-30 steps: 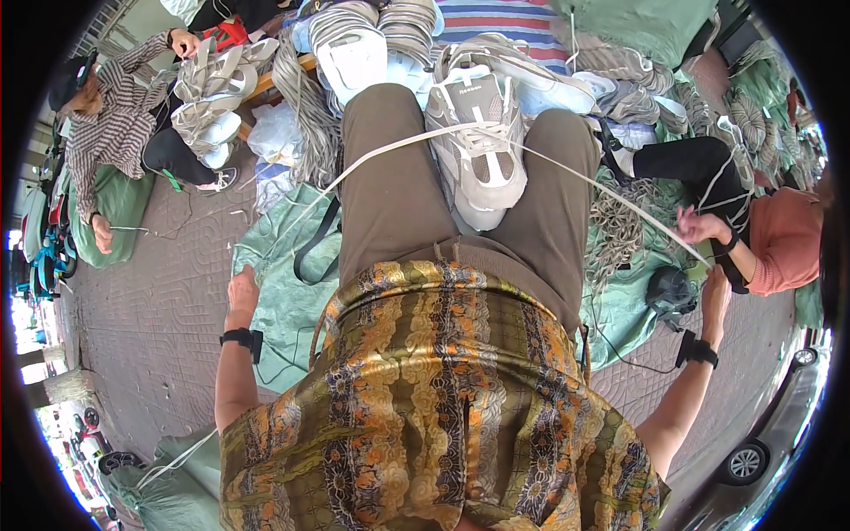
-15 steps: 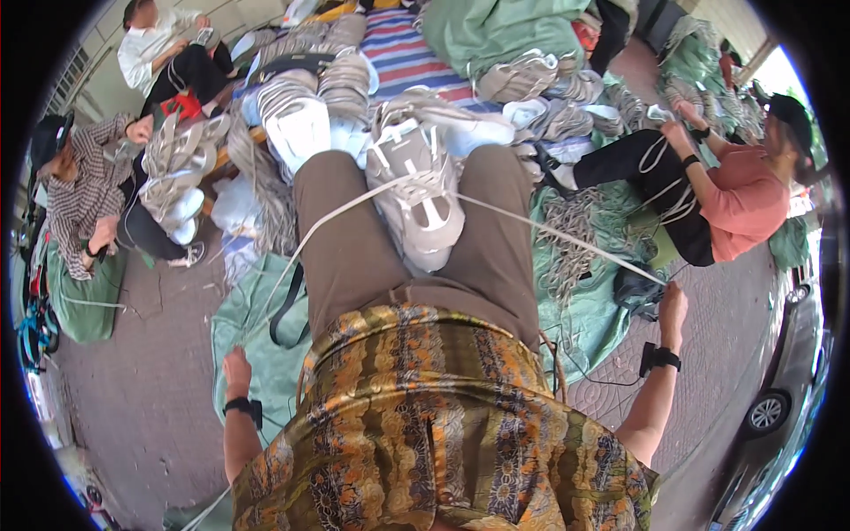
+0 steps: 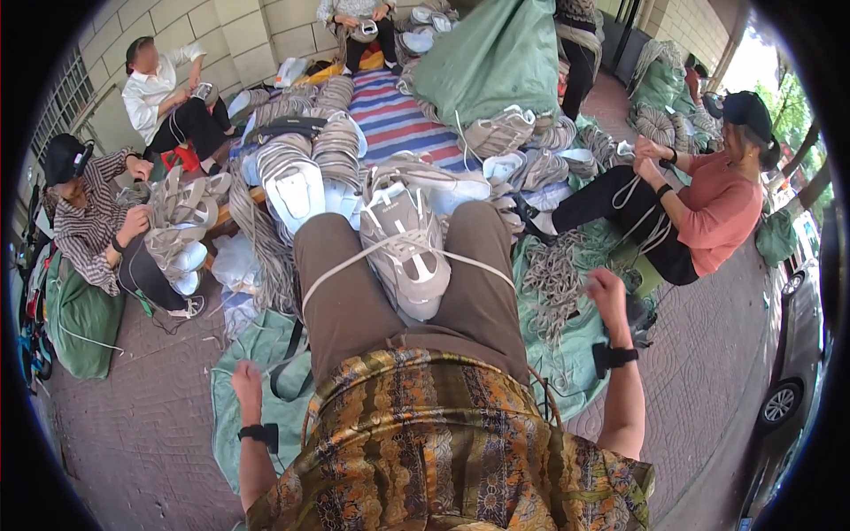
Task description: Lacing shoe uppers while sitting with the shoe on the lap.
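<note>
Brick-red patterned paving (image 3: 168, 425) runs to a pale block wall (image 3: 226, 31), and a red, white and blue striped sheet (image 3: 403, 106) lies on the ground ahead. The grey-and-white sports shoe (image 3: 416, 281) sits between the thighs of the person's brown trousers (image 3: 354, 314), toe toward the body. From its front, one pale flat lace strand (image 3: 367, 250) crosses the left thigh and a second pale strand (image 3: 482, 266) crosses the right.

Half a second ago the second strand ran straight out to the right hand (image 3: 608, 292); now it curves down over the thigh, and that hand is nearer the legs. The left hand (image 3: 246, 382) is still out to the left, above a crumpled green sheet (image 3: 243, 438). The view has tipped up, showing more of the wall and the seated co-workers. Fingers on both hands are curled; I cannot tell whether either grips a lace end.

A large green cloth sack (image 3: 487, 57) stands at the far side, its contents hidden. A full green sack (image 3: 84, 310) rests beside the co-worker in a striped shirt (image 3: 88, 199). A whitish plastic bag (image 3: 237, 261) bulges near a beige lace bundle (image 3: 261, 234); what it holds is unclear.
</note>
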Available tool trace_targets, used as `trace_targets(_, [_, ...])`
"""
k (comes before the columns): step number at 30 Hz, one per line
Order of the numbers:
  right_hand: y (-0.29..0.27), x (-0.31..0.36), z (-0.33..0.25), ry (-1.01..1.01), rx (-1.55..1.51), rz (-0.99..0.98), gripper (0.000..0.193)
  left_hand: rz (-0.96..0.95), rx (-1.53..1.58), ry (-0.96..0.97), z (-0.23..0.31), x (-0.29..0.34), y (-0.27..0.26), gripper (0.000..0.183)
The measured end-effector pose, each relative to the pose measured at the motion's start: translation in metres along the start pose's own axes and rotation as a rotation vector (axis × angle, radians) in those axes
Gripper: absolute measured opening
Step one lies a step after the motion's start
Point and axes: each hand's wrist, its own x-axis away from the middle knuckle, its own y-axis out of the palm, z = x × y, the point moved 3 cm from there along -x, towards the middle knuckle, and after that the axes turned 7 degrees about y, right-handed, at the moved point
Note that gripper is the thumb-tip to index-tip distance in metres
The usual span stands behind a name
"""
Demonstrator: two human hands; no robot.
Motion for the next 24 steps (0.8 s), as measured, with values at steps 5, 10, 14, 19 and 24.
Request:
trace_targets(5, [0.104, -0.045, -0.126, -0.194, -0.377, -0.365, 0.024, -0.082, 0.741, 0.091, 0.179, -0.112, 0.016, 0.015])
trace_targets(10, [0.215, -0.06, -0.158, -0.54, -0.251, -0.397, 0.019, -0.534, 0.845, 0.168, 0.266, -0.144, 0.073, 0.013])
trace_targets(14, [0.219, -0.061, -0.154, -0.111, -0.485, -0.642, 0.02, -0.512, 0.995, 0.017, 0.246, -0.15, 0.079, 0.014])
trace_targets(19, [0.198, -0.069, -0.135, -0.093, -0.679, -0.694, 0.015, -0.298, 0.857, 0.098, 0.256, -0.128, 0.078, 0.014])
trace_targets(24, [0.21, -0.068, -0.128, -0.165, -0.699, -0.662, 0.012, -0.348, 0.868, 0.121, 0.261, -0.118, 0.082, 0.008])
